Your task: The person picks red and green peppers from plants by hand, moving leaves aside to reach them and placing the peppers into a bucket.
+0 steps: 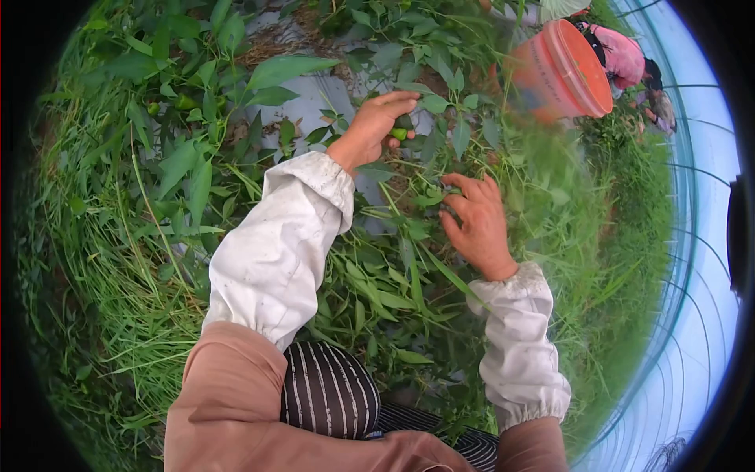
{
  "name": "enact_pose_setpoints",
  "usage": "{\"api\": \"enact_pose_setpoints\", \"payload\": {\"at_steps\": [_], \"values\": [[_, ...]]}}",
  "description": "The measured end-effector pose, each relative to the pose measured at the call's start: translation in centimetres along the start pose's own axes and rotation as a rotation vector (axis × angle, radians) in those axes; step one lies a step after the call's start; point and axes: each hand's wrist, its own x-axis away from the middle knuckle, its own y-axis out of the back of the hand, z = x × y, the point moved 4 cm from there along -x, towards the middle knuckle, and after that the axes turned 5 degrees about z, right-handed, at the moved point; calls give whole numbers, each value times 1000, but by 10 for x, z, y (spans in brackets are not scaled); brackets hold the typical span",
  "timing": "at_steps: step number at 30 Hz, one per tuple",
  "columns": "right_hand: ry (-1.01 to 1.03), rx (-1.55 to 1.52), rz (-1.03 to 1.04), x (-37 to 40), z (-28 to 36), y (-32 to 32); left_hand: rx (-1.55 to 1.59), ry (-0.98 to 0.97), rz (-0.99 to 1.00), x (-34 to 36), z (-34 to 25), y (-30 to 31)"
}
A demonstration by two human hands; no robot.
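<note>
My left hand reaches in among pepper plants, its fingers curled around a small green pepper. The pepper shows below the stretched forefinger, and part of it is hidden by the hand. To the right and nearer to me, my right hand has its fingers bent and apart at some pepper leaves. I see nothing clearly held in it. White, soiled sleeve covers wrap both forearms. Broad pepper leaves hang just right of my left hand.
An orange-red bucket stands at the upper right. Beyond it, a person in pink is bent low. More green peppers hang at upper left. Tall grass grows along the left, and plastic greenhouse sheeting borders the right.
</note>
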Motion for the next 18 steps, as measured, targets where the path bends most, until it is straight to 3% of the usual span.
{"api": "enact_pose_setpoints", "payload": {"at_steps": [3, 7, 9, 13, 15, 16, 18], "values": [[1, -35, -25, -3, 2, 0, 66, 11, -89, -30, 9, 1], [-9, -35, -19, -3, 3, -3, 181, -35, -58, -72, 10, 3], [-8, -33, -21, -5, 4, -5, 368, -172, 47, -85, -3, -1], [-21, -32, -23, -4, 4, -6, 425, -209, 134, -84, -20, -1], [-21, -29, -33, -5, 2, -4, 484, -269, 277, -81, -29, -4], [-19, -33, -34, -5, 1, -4, 477, -264, 279, -79, -29, -4], [-14, -43, -31, -4, 1, -5, 590, -117, 68, -46, -39, -12]]}}
